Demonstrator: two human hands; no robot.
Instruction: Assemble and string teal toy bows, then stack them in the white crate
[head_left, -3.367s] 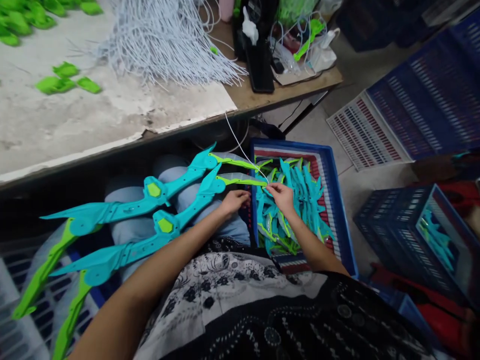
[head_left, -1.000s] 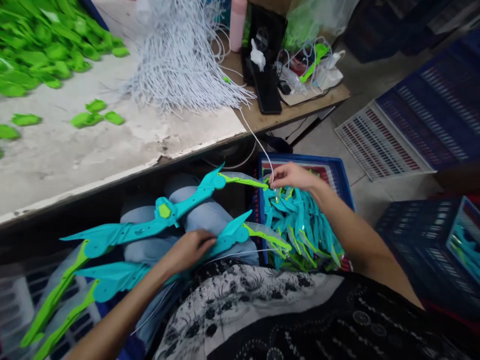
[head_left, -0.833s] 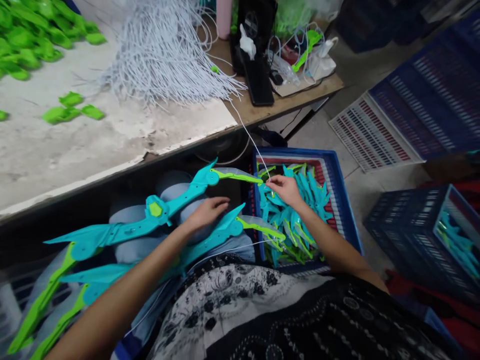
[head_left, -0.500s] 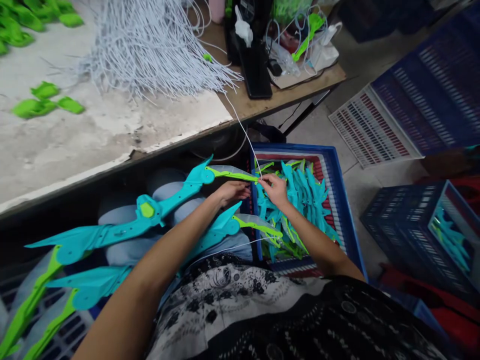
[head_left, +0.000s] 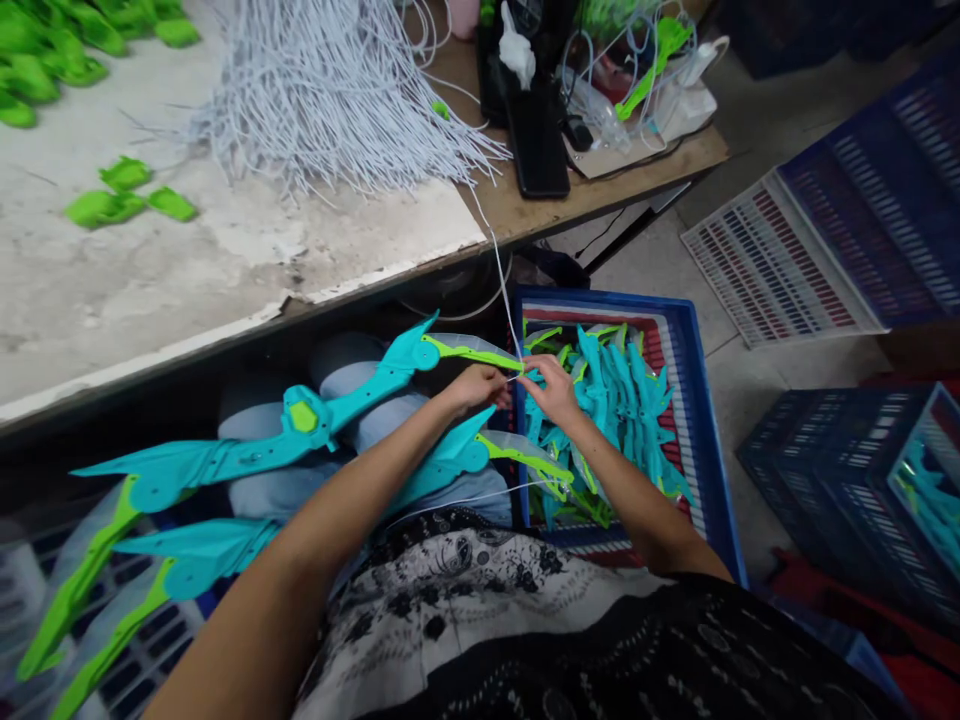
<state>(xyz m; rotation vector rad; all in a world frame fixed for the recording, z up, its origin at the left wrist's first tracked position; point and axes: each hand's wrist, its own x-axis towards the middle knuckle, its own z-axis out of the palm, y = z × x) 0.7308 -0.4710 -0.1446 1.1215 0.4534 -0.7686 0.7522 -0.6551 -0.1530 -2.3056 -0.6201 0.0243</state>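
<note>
A turquoise toy bow [head_left: 360, 400] with lime green end arms lies across my lap. At the tip of its right green arm [head_left: 480, 352], my right hand [head_left: 553, 390] pinches a white cord [head_left: 501, 270] that runs down from the table edge. Close beside it, my left hand [head_left: 478, 388] has its fingers curled on the short stretch of cord by the tip. My fingers hide the hole or knot there. A second turquoise bow [head_left: 442, 462], strung with white cord, lies nearer my body, partly under my left forearm.
A blue crate [head_left: 709, 430] beside my legs holds several turquoise bows. On the table [head_left: 187, 280] lie a large bundle of white cords [head_left: 330, 100], green plastic pieces [head_left: 105, 208] and a black phone [head_left: 538, 150]. More crates [head_left: 832, 470] stand at the right.
The view has shifted, so everything sits slightly farther right. A short piece of cord now shows between my hands at the bow tip, and my left fingers have closed on it.
</note>
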